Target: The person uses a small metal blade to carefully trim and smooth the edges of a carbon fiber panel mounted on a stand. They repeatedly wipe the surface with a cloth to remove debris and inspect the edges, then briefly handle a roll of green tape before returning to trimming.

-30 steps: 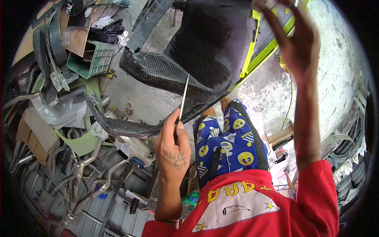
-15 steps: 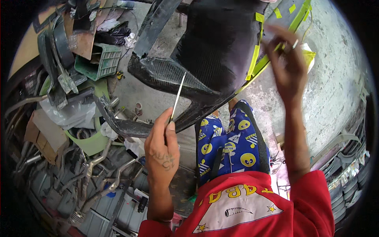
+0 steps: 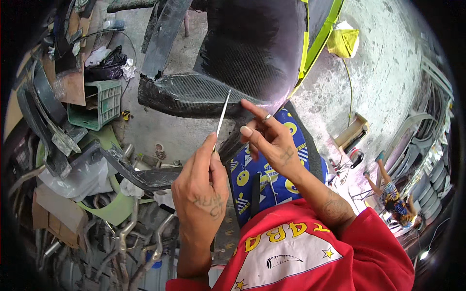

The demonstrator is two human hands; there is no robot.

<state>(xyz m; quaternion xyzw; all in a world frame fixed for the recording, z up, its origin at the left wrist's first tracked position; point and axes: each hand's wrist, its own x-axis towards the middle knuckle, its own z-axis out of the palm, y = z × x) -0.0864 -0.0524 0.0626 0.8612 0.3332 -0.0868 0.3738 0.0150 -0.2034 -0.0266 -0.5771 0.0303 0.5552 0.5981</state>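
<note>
Thin blade [image 3: 222, 114] pinched in left hand [image 3: 201, 191], tip against black panel [image 3: 194, 94].

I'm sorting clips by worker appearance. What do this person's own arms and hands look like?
Both forearms are bare below red sleeves. The left hand has dark tattoo lettering on its back. The right hand wears a ring, shows a small tattoo, and has pale nails.

Right hand [image 3: 272, 140] — down from overhead, now beside the thin blade [image 3: 222, 114].
</note>
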